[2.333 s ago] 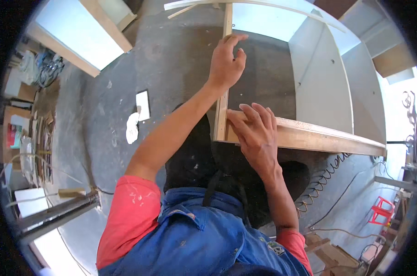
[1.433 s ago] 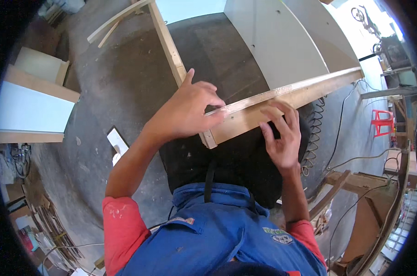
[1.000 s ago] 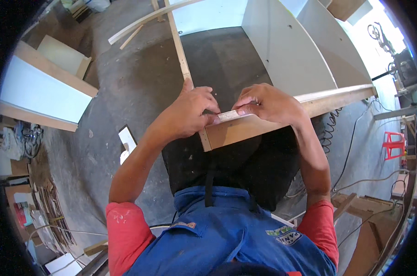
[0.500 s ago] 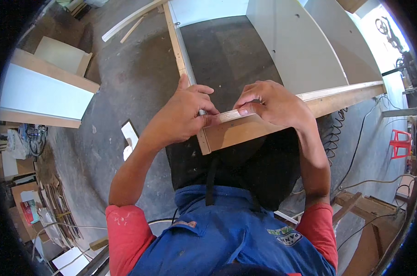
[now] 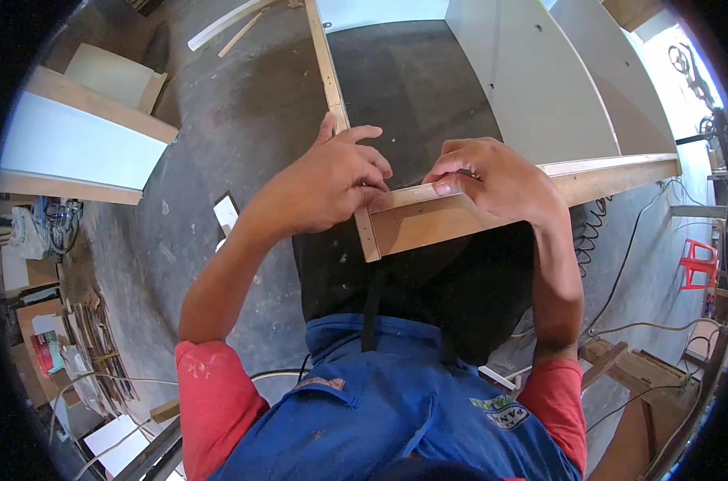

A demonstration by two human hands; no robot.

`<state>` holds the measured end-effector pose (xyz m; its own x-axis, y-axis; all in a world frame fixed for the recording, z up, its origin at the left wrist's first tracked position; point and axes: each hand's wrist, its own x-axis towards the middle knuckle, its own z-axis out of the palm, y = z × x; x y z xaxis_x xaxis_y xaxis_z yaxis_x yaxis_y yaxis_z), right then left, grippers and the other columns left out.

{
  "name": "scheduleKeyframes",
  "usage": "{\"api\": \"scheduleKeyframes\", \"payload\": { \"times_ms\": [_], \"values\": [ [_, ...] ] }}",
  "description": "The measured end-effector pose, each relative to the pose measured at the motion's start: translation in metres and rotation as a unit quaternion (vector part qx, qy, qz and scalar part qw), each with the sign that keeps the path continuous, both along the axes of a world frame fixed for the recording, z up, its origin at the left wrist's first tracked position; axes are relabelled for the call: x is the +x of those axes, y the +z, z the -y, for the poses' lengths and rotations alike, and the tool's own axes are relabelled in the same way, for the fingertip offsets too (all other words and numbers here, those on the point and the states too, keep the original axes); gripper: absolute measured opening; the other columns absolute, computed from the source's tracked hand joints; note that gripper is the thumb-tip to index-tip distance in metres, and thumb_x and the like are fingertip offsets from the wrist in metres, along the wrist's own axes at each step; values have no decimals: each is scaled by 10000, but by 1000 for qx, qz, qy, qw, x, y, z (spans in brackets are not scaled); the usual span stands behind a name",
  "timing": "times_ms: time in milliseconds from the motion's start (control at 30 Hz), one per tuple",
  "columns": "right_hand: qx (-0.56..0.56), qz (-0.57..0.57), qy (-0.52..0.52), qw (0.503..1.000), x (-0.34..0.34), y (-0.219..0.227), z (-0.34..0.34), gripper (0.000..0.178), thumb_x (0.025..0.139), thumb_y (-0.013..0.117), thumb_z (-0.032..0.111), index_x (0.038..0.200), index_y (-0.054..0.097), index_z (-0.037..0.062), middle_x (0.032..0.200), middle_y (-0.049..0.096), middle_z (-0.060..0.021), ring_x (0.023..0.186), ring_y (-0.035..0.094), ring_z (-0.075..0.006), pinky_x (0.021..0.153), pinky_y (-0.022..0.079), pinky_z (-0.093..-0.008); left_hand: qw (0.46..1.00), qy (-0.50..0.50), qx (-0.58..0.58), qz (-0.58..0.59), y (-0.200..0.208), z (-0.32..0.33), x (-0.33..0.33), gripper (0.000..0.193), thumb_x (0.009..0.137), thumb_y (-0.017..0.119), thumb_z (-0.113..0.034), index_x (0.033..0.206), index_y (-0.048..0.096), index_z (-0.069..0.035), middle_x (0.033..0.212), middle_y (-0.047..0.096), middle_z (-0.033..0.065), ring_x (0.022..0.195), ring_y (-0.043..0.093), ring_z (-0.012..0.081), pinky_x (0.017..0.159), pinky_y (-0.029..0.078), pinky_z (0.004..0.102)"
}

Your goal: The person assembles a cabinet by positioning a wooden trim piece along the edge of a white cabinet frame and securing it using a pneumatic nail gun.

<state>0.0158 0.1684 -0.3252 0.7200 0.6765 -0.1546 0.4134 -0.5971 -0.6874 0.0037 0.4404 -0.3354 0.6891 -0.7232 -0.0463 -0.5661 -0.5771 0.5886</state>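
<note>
Wooden frame (image 5: 432, 228) under 2 hands (image 5: 332, 180) (image 5: 496, 180), lettered badge (image 5: 506, 416) on blue garment (image 5: 356, 437)

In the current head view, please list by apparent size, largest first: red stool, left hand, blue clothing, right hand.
1. Blue clothing
2. Left hand and right hand: too alike to rank
3. Red stool

Dark lettering on white oval badge (image 5: 509, 416), pale lettering on green strip (image 5: 486, 402) just above, both on blue garment (image 5: 388, 429)
</note>
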Motion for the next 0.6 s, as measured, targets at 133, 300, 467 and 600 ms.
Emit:
{"api": "scheduleKeyframes", "payload": {
  "times_ms": [133, 300, 467, 600],
  "values": [
    [-4, 27, 6, 1000, 0, -3, -3, 211, 922, 669, 203, 1003, 772, 39, 963, 702, -148, 955, 674, -367, 833, 512, -450, 1000, 1, 4, -23, 3, -5, 1, 163, 915, 682, -198, 915, 812, -100, 1156, 721, 40, 1431, 441, 325, 1223, 76, 636],
    [45, 77, -39, 995, -7, -5, 4, 256, 886, 726, 205, 1089, 752, 52, 967, 706, -157, 956, 675, -365, 830, 522, -449, 1000, -23, 4, -3, 6, 1, 9, 136, 892, 686, -150, 900, 796, -69, 1144, 720, 69, 1409, 461, 350, 1217, 224, 546],
    [291, 295, -248, 876, -64, 16, 56, 303, 871, 783, 127, 1156, 717, 50, 1050, 749, -98, 941, 696, -213, 843, 545, -342, 999, -2, 5, -31, 10, 8, 8, 83, 865, 692, -92, 844, 765, -59, 1164, 722, 83, 1430, 446, 336, 1186, 303, 463],
    [326, 317, -587, 670, -135, -36, 173, 186, 1001, 673, 160, 1097, 729, 11, 966, 739, -47, 901, 667, -109, 837, 533, -284, 999, 19, 22, -41, 18, 16, 0, 16, 839, 745, -73, 848, 757, -75, 1165, 735, 64, 1452, 432, 334, 1221, 189, 545]
  ]
}}
